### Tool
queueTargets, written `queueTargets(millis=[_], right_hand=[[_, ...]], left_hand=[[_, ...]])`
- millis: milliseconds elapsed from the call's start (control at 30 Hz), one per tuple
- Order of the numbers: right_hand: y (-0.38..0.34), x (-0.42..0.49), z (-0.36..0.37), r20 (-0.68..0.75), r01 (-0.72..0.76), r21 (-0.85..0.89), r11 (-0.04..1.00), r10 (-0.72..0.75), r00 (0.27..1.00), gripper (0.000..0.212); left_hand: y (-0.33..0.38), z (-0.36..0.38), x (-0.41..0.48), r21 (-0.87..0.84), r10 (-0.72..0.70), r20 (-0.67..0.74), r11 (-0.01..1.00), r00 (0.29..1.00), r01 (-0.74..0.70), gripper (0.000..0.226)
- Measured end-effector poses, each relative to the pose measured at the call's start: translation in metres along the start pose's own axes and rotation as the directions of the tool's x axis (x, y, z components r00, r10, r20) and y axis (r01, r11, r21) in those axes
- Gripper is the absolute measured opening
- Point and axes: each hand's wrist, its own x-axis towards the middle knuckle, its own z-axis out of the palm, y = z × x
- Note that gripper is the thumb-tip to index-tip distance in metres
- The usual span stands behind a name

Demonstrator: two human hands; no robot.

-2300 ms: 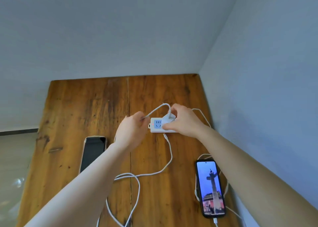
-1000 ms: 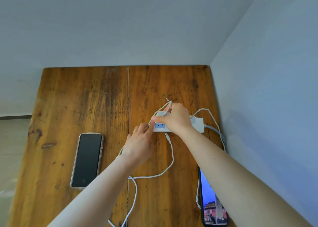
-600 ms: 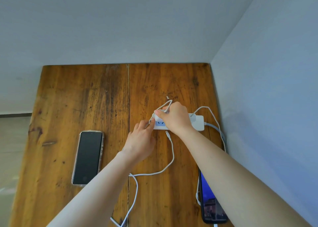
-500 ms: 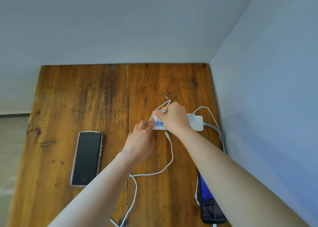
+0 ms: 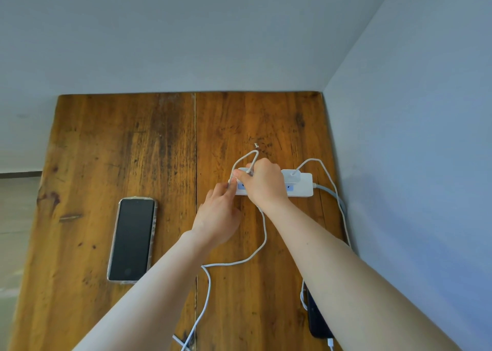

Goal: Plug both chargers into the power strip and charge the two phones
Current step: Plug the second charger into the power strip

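A white power strip (image 5: 298, 188) lies on the wooden table (image 5: 127, 143), close to the right-hand wall (image 5: 412, 138), and everything else is placed from it. The right hand (image 5: 262, 184) covers the strip's left half, clenched around a white charger (image 5: 246, 171) that sits on top of the strip at its left end; the charger body is mostly hidden by the fingers, so whether its prongs are fully seated cannot be told. A white cable (image 5: 263, 233) loops up from that charger just beyond the strip, then runs under the hand and trails toward the near table edge in a loose curve. The left hand (image 5: 219, 215) reaches in from the near left, its fingertips (image 5: 232, 184) pressed against the strip's left end, steadying it rather than closed around anything. On the strip's right part a second white charger (image 5: 291, 176) stands plugged in, with its own thin cable (image 5: 332, 188) arcing away toward the wall and down along the table's right edge. The strip's grey power cord (image 5: 330, 193) leaves its right end. A dark-screened phone (image 5: 132, 239) lies flat well to the left of the strip and nearer the viewer, with no cable touching it. A second phone (image 5: 318, 321) lies near the right table edge, nearer than the strip, largely hidden by the right forearm, with a white connector at its near end.
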Motion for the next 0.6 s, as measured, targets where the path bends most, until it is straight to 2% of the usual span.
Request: queueTargets(millis=[167, 300, 367, 433, 533, 600], right_hand=[[0.007, -0.023, 0.011, -0.112, 0.066, 0.116, 0.991, -0.053, 0.992, 0.040], [0.029, -0.057, 0.033, -0.193, 0.060, 0.187, 0.980, -0.023, 0.981, 0.047], [0.041, -0.067, 0.041, -0.197, -0.019, 0.167, 0.986, 0.052, 0.979, 0.043], [0.051, -0.068, 0.046, -0.187, -0.093, 0.071, 0.993, 0.105, 0.977, 0.037], [0.057, -0.061, 0.046, -0.165, -0.170, -0.013, 0.985, 0.165, 0.972, 0.039], [0.059, -0.057, 0.046, -0.151, -0.166, -0.042, 0.985, 0.158, 0.976, 0.035]], left_hand=[[-0.007, -0.005, -0.014, 0.020, -0.031, 0.037, 0.999, 0.999, 0.030, 0.075], [-0.030, -0.003, -0.039, -0.123, -0.083, -0.174, 0.991, 0.981, 0.062, 0.060], [-0.046, 0.001, -0.055, -0.199, -0.176, -0.260, 0.972, 0.949, 0.126, 0.050], [-0.063, 0.004, -0.069, -0.221, -0.262, -0.309, 0.955, 0.914, 0.199, 0.045], [-0.085, 0.007, -0.083, -0.195, -0.361, -0.381, 0.931, 0.851, 0.307, 0.047], [-0.097, 0.005, -0.087, -0.211, -0.456, -0.411, 0.890, 0.789, 0.404, 0.053]])
